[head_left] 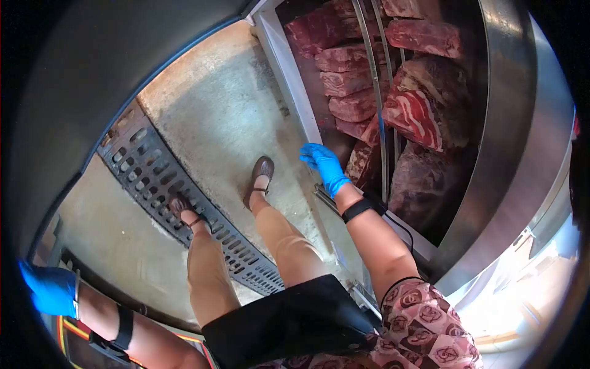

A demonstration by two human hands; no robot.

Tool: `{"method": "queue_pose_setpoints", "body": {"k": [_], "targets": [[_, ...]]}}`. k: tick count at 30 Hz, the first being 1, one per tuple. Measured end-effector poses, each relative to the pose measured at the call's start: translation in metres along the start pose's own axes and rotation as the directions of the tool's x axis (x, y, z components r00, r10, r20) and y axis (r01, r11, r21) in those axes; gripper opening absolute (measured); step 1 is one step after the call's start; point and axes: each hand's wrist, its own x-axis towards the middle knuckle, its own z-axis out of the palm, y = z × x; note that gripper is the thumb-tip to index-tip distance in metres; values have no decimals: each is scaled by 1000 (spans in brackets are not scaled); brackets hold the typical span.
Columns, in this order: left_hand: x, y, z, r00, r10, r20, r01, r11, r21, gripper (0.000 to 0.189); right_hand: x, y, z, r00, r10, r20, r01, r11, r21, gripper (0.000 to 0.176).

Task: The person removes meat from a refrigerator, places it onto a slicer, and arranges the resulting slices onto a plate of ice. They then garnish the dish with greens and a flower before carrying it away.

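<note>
My right hand (326, 167), in a blue glove, is over the pale frame (289, 83) of a meat display case. Its fingers stretch to the left, slightly bent, with nothing visible in them. Beside it, inside the case, lie several slabs of raw red meat (350, 81) and a large piece with red and white stripes (415, 117). My left hand (52, 292), also blue-gloved, is out at the far left edge of the view. Its fingers look extended, partly cut off by the dark border, and I see nothing held.
Below me is a concrete floor (215, 80) with a perforated drain grate (153, 163) across it; one shoe (179, 206) stands on the grate. Metal rails (375, 80) run across the case. A broad steel edge (507, 92) bounds it at right. A dark surface (110, 55) fills the upper left.
</note>
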Motion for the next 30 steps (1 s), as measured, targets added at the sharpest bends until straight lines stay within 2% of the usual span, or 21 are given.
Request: {"method": "queue_pose_setpoints", "body": {"k": [1, 2, 3, 4, 5, 7, 8, 9, 15, 16, 19, 20, 25, 28, 30], "targets": [[-3, 22, 1, 998, 65, -21, -67, 984, -167, 25, 4, 2, 4, 1000, 6, 10, -6, 1000, 10, 25], [-6, 64, -12, 986, -138, 95, 163, 921, -355, 30, 7, 6, 8, 1000, 22, 8, -21, 1000, -19, 24], [-12, 108, -24, 920, -302, 249, 389, 777, -495, 36, 11, 11, 12, 1000, 18, 0, -18, 1000, -16, 24], [-18, 130, -16, 802, -472, 366, 426, 22, -905, 48, 14, 16, 16, 999, -32, 27, 33, 999, -24, 24], [-25, 142, -13, 801, -467, 375, 424, 1, -905, 48, 16, 19, 17, 995, -88, 47, 90, 995, -36, 24], [-42, 166, -8, 790, -447, 419, 452, -35, -891, 58, 25, 23, 16, 992, -81, 98, 85, 996, -36, 22], [-50, 164, 1, 797, -436, 419, 475, 24, -880, 65, 27, 26, 20, 990, -94, 103, 92, 995, 27, 23], [-53, 166, 4, 793, -447, 413, 487, 57, -872, 62, 30, 26, 23, 992, -82, 93, 84, 996, -19, 23], [-51, 202, -13, 699, -500, 511, 491, -183, -852, 46, 30, 4, 24, 989, -130, 70, 132, 991, -21, 25], [-42, 220, -23, 673, -542, 503, 490, -182, -852, 42, 28, 2, 23, 985, -158, 74, 162, 986, -44, 25], [-45, 215, -13, 702, -463, 542, 483, -250, -839, 51, 25, -8, 26, 975, -206, 85, 215, 971, -107, 26], [-47, 216, -13, 686, -461, 563, 486, -286, -826, 50, 23, -10, 27, 972, -216, 87, 224, 970, -90, 26], [-34, 231, -27, 663, -456, 594, 535, -266, -802, 46, 14, -28, 44, 944, -302, 134, 307, 951, -19, 25], [-34, 224, -22, 668, -446, 596, 537, -265, -801, 50, 4, -59, 59, 908, -375, 188, 394, 916, -77, 25], [-37, 215, -15, 675, -435, 596, 539, -260, -801, 53, -2, -86, 69, 875, -437, 208, 474, 861, -184, 27]]}}
